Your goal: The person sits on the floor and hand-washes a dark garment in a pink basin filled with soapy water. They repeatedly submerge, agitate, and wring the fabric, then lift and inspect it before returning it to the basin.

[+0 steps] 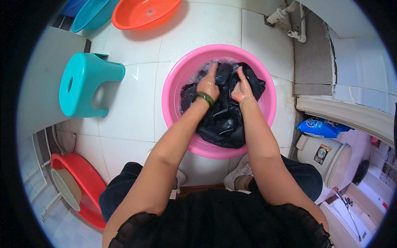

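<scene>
A wet black garment [225, 124] lies bunched in a pink plastic basin [172, 77], with sudsy water along its far side. My left hand [208, 85], with a green bangle [205, 98] on its wrist, rests on the cloth with one finger stretched forward. To its right, my right hand [243, 89] is wet and turned so that part of the palm shows, one digit pointing away from me. Black cloth lies against both hands. It hides some fingers, so their grip on it is unclear.
A turquoise plastic stool [79, 83] stands left of the basin. Orange [139, 15] and teal basins [93, 15] sit at the far left, a red basin [90, 186] near left. At right are white pipes [280, 15], a blue packet [322, 127] and a lidded white bucket [319, 158].
</scene>
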Action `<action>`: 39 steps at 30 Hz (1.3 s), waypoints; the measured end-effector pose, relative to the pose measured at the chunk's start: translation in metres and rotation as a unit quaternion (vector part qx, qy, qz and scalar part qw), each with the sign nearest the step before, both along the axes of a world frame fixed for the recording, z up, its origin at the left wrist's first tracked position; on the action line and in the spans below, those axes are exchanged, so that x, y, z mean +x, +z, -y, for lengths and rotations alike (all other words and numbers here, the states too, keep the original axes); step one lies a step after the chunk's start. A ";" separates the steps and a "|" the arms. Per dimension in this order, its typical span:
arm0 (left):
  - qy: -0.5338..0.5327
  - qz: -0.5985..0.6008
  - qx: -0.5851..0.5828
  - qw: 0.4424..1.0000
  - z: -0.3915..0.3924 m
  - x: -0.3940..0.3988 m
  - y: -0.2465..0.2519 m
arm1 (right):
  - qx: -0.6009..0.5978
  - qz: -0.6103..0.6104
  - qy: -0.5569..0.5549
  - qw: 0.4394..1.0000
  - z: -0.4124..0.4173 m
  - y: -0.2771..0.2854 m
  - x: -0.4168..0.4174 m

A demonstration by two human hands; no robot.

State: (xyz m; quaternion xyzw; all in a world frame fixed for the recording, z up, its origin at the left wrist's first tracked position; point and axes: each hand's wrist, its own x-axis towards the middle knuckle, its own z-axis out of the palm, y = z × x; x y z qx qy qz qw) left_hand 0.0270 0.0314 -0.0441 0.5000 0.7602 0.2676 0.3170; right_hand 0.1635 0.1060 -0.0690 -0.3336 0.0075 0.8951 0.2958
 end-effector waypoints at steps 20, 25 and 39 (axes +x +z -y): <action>0.060 -0.042 0.053 0.996 -0.011 0.061 0.023 | 0.072 0.238 -0.041 0.968 0.054 -0.032 0.014; 0.101 0.042 0.003 0.994 -0.019 0.026 -0.007 | 0.038 0.329 0.001 0.944 0.053 0.026 -0.018; -0.010 0.046 0.028 0.999 -0.008 -0.023 -0.028 | 0.049 0.211 -0.024 0.976 0.006 -0.015 0.006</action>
